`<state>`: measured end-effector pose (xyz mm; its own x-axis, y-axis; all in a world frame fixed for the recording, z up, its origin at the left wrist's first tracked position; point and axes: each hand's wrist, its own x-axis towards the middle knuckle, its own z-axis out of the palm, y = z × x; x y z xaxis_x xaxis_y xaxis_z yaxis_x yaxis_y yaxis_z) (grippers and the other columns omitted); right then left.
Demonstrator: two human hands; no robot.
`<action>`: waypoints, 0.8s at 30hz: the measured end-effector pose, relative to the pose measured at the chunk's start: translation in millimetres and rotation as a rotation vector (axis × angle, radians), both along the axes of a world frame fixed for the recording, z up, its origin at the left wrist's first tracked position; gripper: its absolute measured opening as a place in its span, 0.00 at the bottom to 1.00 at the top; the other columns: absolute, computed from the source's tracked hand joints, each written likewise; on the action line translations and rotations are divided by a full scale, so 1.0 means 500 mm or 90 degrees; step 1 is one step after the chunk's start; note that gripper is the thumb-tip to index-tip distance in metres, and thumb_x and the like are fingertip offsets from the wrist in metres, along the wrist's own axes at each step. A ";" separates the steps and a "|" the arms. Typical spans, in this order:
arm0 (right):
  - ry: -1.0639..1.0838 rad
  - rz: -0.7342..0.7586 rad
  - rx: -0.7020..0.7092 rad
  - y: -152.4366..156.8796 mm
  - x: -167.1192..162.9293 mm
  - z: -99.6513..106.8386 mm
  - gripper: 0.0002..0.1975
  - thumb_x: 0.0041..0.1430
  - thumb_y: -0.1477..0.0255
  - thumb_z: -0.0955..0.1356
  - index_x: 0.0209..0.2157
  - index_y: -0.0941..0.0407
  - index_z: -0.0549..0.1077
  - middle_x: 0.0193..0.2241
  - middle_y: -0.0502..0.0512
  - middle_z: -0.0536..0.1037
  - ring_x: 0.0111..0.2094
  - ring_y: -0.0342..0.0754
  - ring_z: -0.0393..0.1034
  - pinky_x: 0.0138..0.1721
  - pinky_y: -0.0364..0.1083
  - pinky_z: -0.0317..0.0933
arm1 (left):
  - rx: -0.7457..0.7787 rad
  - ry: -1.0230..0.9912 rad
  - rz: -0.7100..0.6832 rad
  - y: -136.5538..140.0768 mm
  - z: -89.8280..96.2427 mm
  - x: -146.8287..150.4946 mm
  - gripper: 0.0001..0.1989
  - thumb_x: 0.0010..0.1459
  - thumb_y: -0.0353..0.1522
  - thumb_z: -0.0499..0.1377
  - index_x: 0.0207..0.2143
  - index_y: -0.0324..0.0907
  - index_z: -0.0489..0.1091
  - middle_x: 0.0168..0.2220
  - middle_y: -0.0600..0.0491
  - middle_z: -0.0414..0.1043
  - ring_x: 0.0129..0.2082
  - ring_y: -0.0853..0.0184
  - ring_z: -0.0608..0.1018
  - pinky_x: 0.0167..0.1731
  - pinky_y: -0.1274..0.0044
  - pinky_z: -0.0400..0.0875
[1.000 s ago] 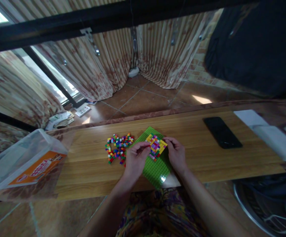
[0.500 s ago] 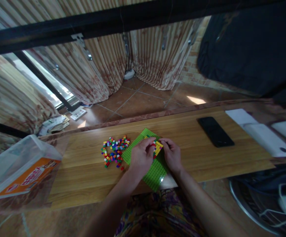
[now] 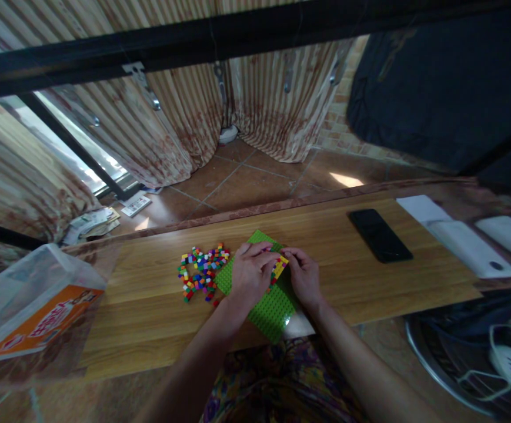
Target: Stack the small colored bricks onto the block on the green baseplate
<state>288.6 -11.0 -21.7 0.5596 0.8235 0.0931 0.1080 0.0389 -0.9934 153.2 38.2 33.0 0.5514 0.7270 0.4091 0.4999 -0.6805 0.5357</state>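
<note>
A green studded baseplate (image 3: 273,314) lies slantwise on the wooden table in front of me. Above its middle is a patch of yellow toy bricks (image 3: 281,266) with some red and other colours, partly covered by my fingers. My left hand (image 3: 250,271) reaches over the plate from the left, thumb and fingers pinched at the patch; what they hold is hidden. At the patch's right corner, my right hand (image 3: 304,276) has its thumb and index finger together, and anything between them is too small to make out. Loose coloured bricks (image 3: 200,271) are scattered left of the plate.
A clear plastic tub (image 3: 39,294) with an orange label stands at the table's left end. Toward the right lie a black phone (image 3: 380,235) and a white box-like object (image 3: 473,248). The wooden tabletop (image 3: 144,305) ends close to my lap.
My left fingers have shifted over the yellow patch and cover more of it. My right hand stays at the patch's right corner. The whole view has moved slightly.
</note>
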 end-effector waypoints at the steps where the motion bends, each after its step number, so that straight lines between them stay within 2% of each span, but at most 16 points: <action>1: 0.000 0.001 0.000 0.000 0.000 0.000 0.11 0.56 0.63 0.65 0.33 0.54 0.77 0.33 0.53 0.79 0.37 0.49 0.72 0.42 0.49 0.64 | -0.007 -0.001 -0.001 0.003 0.000 0.001 0.10 0.60 0.30 0.57 0.36 0.50 0.79 0.45 0.54 0.78 0.42 0.63 0.75 0.46 0.67 0.67; 5: -0.009 -0.003 -0.003 -0.001 -0.001 0.005 0.12 0.57 0.63 0.65 0.33 0.54 0.77 0.33 0.54 0.79 0.37 0.50 0.72 0.43 0.49 0.64 | -0.041 -0.034 0.005 0.007 -0.002 0.004 0.10 0.57 0.28 0.59 0.34 0.51 0.79 0.44 0.54 0.78 0.43 0.63 0.75 0.46 0.67 0.67; 11: 0.016 0.007 0.018 -0.010 0.000 0.011 0.15 0.60 0.60 0.63 0.33 0.55 0.77 0.34 0.54 0.79 0.40 0.50 0.71 0.44 0.49 0.63 | -0.041 -0.040 0.024 -0.003 -0.009 0.004 0.09 0.57 0.29 0.60 0.35 0.51 0.79 0.45 0.55 0.78 0.44 0.61 0.73 0.47 0.64 0.66; 17: 0.052 0.064 0.055 -0.013 -0.002 0.000 0.13 0.56 0.61 0.68 0.39 0.53 0.75 0.38 0.53 0.77 0.41 0.49 0.70 0.45 0.49 0.63 | -0.036 -0.048 0.059 -0.007 -0.010 0.008 0.08 0.57 0.28 0.60 0.33 0.49 0.79 0.44 0.55 0.79 0.43 0.62 0.74 0.47 0.65 0.67; 21: 0.001 0.070 0.046 -0.012 -0.003 -0.005 0.13 0.56 0.62 0.68 0.39 0.54 0.75 0.38 0.54 0.76 0.41 0.49 0.70 0.46 0.50 0.63 | -0.019 -0.054 0.062 -0.007 -0.012 0.009 0.08 0.56 0.27 0.61 0.32 0.47 0.78 0.42 0.54 0.79 0.42 0.62 0.74 0.46 0.66 0.68; 24: -0.044 0.064 0.044 -0.013 -0.005 0.001 0.11 0.58 0.63 0.67 0.39 0.54 0.75 0.38 0.54 0.76 0.41 0.49 0.70 0.46 0.50 0.63 | -0.009 -0.070 0.055 -0.010 -0.014 0.005 0.08 0.57 0.27 0.59 0.36 0.45 0.77 0.43 0.53 0.78 0.44 0.63 0.75 0.47 0.67 0.69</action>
<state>286.1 -17.6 -21.3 0.4649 0.8654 0.1869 0.1679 0.1211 -0.9783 155.6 33.0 26.2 0.4393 0.7759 0.4527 0.4942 -0.6296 0.5995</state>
